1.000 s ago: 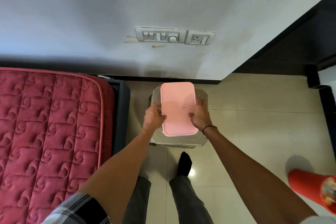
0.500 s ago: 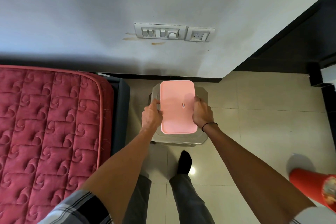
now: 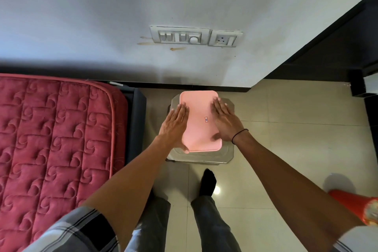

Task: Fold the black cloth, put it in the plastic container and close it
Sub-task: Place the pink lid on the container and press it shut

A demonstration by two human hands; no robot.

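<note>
A plastic container with a pink lid (image 3: 199, 120) rests on a grey stool (image 3: 225, 153) in front of me. The lid lies flat over the container, and the black cloth is not visible. My left hand (image 3: 173, 125) lies flat on the lid's left edge, fingers straight, thumb at the near left corner. My right hand (image 3: 224, 122), with a black band on its wrist, lies flat on the lid's right side, fingers pointing away from me.
A bed with a red quilted mattress (image 3: 55, 139) fills the left. A white wall with a switch panel (image 3: 180, 35) stands behind the stool. Tiled floor (image 3: 286, 149) spreads to the right, with a red object (image 3: 356, 206) at the lower right. My feet stand below the stool.
Both hands went from gripping the lid's sides with curled fingers to lying flat on top of it. The lid now sits level over the container.
</note>
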